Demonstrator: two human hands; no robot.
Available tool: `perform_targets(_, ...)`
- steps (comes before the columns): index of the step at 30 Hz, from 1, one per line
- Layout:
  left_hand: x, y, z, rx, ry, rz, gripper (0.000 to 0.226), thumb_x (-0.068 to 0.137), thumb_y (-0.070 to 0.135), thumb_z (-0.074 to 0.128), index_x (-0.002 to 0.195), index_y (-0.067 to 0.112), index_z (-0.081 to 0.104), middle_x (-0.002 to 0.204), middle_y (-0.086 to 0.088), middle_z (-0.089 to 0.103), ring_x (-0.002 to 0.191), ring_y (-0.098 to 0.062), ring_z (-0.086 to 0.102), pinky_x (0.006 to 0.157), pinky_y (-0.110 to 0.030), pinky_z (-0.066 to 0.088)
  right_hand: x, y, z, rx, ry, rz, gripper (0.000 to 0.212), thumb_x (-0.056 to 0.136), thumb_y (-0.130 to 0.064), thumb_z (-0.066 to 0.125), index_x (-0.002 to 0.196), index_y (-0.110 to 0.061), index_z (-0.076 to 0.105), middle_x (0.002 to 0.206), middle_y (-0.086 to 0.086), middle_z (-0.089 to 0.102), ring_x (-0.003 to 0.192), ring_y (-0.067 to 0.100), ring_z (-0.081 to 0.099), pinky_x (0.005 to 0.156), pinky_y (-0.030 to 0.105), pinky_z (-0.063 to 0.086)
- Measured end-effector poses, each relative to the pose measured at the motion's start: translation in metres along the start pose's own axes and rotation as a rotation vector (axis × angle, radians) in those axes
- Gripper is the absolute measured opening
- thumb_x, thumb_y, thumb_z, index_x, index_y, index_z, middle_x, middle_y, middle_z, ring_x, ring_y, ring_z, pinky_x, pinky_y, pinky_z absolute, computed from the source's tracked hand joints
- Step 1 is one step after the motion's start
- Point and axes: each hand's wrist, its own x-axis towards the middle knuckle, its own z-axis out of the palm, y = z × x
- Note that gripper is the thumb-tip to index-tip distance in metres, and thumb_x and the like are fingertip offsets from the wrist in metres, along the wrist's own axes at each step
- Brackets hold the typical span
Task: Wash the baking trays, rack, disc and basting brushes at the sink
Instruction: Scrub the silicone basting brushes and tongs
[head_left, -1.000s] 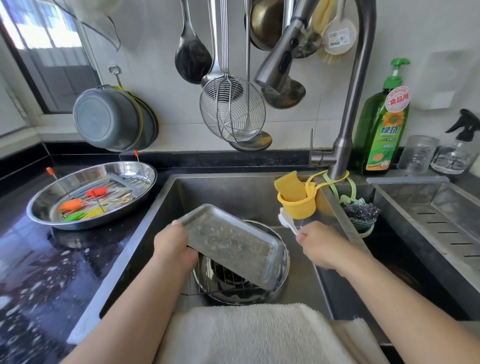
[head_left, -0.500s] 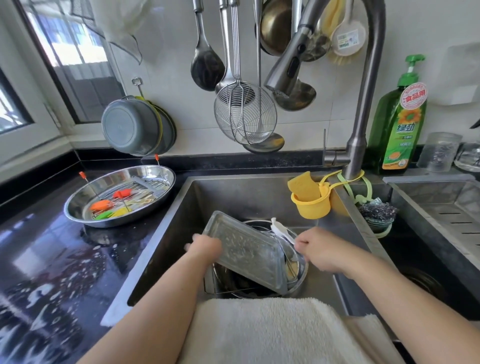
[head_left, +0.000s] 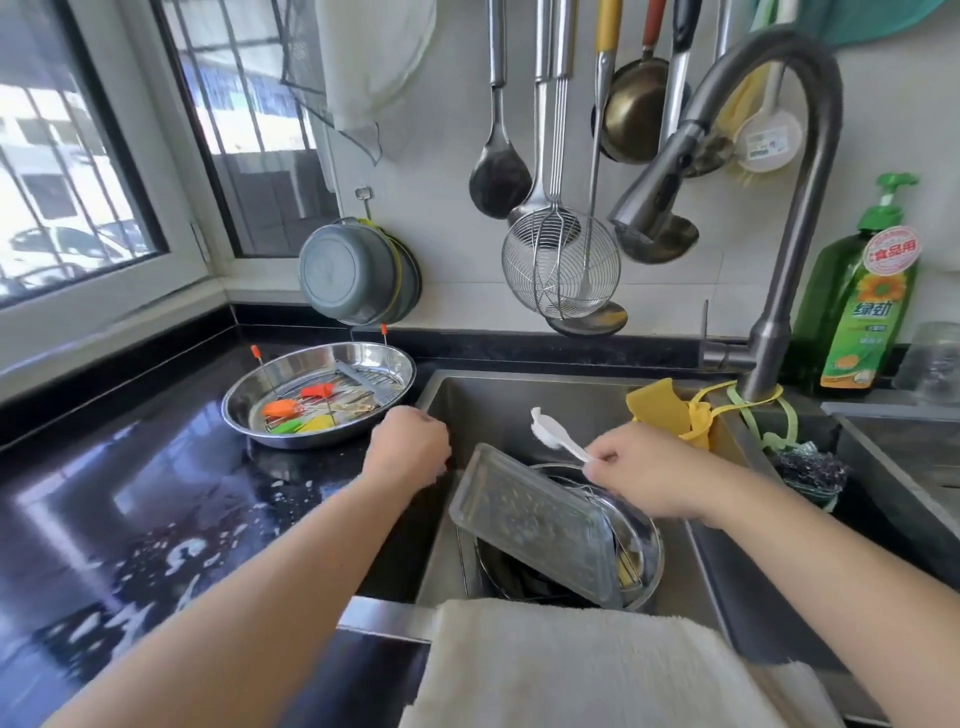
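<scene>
Down in the sink (head_left: 519, 395), the rectangular baking tray (head_left: 530, 525) is lying tilted over a round tray (head_left: 652, 551), its long axis running from upper left to lower right. The right hand (head_left: 644, 475) is hovering just above the tray's upper edge, its grip pinching a white brush (head_left: 556, 434). The left hand (head_left: 408, 449) is sitting at the sink's left rim, fingers curled, holding nothing I can see. Both hands are near, but the right looks better placed to scrub. Colourful basting brushes (head_left: 301, 413) are waiting in the oval tray (head_left: 389, 364) on the desk (head_left: 130, 493).
</scene>
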Motion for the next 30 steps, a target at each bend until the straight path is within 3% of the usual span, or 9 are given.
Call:
perform_targets(3,0.006,-0.009,-0.057,0.545,0.222,0.077,0.023,0.093,0.02,0.049,0.079,0.009,0.064,0.077,-0.009,0.067,0.072,-0.027,0.064,0.068,-0.034,0.051,0.007,-0.027,0.003,-0.012,0.053,-0.047,0.036,0.102,-0.028,0.053,0.068,-0.018,0.055,0.063,0.0,0.045,0.056,0.017,0.037,0.055,0.032,0.027)
perform_targets(6,0.03,-0.028,-0.093,0.784,0.399,0.096,0.037,0.099,0.031,0.041,0.104,0.008,0.07,0.115,-0.018,0.07,0.111,-0.036,0.059,0.094,-0.044,0.048,0.016,-0.04,0.017,-0.003,0.077,-0.061,0.034,0.101,-0.028,0.052,0.069,-0.017,0.051,0.063,0.001,0.043,0.058,0.019,0.038,0.056,0.033,0.026)
perform_targets(9,0.054,-0.029,-0.101,0.92,0.324,0.071,0.052,0.105,0.047,0.033,0.116,0.011,0.069,0.133,-0.018,0.062,0.13,-0.037,0.046,0.107,-0.05,0.035,0.02,-0.049,0.026,-0.005,0.099,-0.063,0.033,0.101,-0.027,0.051,0.07,-0.017,0.054,0.064,0.001,0.045,0.058,0.018,0.039,0.053,0.032,0.027)
perform_targets(14,0.073,-0.016,-0.098,0.832,0.124,0.095,0.032,0.11,0.034,0.038,0.113,0.014,0.063,0.13,-0.017,0.064,0.12,-0.035,0.059,0.103,-0.046,0.045,0.024,-0.051,0.027,0.044,0.136,-0.064,0.037,0.102,-0.024,0.051,0.065,-0.021,0.048,0.062,-0.001,0.046,0.057,0.017,0.041,0.053,0.03,0.03)
perform_targets(17,0.078,-0.01,-0.109,0.636,0.221,0.121,0.038,0.11,0.032,0.041,0.121,0.003,0.063,0.123,-0.023,0.066,0.114,-0.041,0.062,0.094,-0.046,0.048,0.025,-0.049,0.024,0.07,0.153,-0.079,0.04,0.102,-0.022,0.05,0.063,-0.021,0.044,0.062,-0.001,0.044,0.058,0.017,0.039,0.055,0.031,0.03)
perform_targets(19,0.083,-0.01,-0.122,0.536,0.261,0.129,0.044,0.109,0.036,0.041,0.111,0.001,0.068,0.11,-0.022,0.072,0.103,-0.041,0.067,0.093,-0.045,0.053,0.024,-0.048,0.023,0.081,0.152,-0.088,0.04,0.103,-0.021,0.049,0.064,-0.022,0.045,0.062,-0.001,0.044,0.057,0.017,0.038,0.054,0.03,0.03)
perform_targets(25,0.073,-0.018,-0.143,0.427,0.028,0.073,0.047,0.102,0.04,0.051,0.082,0.006,0.076,0.087,-0.011,0.078,0.084,-0.029,0.072,0.081,-0.036,0.055,0.034,-0.043,0.036,0.069,0.158,-0.072,0.03,0.101,-0.023,0.05,0.076,-0.009,0.055,0.065,0.001,0.046,0.06,0.017,0.037,0.056,0.032,0.028)
perform_targets(27,0.065,-0.011,-0.151,0.338,0.11,0.131,0.054,0.099,0.048,0.041,0.082,0.01,0.075,0.087,-0.009,0.077,0.085,-0.029,0.07,0.081,-0.036,0.053,0.043,-0.045,0.043,0.07,0.164,-0.079,0.028,0.1,-0.024,0.05,0.083,-0.003,0.057,0.066,0.001,0.046,0.061,0.017,0.037,0.057,0.033,0.029)
perform_targets(30,0.066,0.013,-0.151,0.462,0.37,0.339,0.031,0.094,0.032,0.044,0.089,0.012,0.068,0.083,-0.006,0.07,0.076,-0.027,0.066,0.066,-0.036,0.053,0.057,-0.05,0.05,0.083,0.168,-0.077,0.028,0.1,-0.024,0.05,0.082,-0.003,0.055,0.066,0.001,0.045,0.06,0.018,0.037,0.057,0.033,0.029)
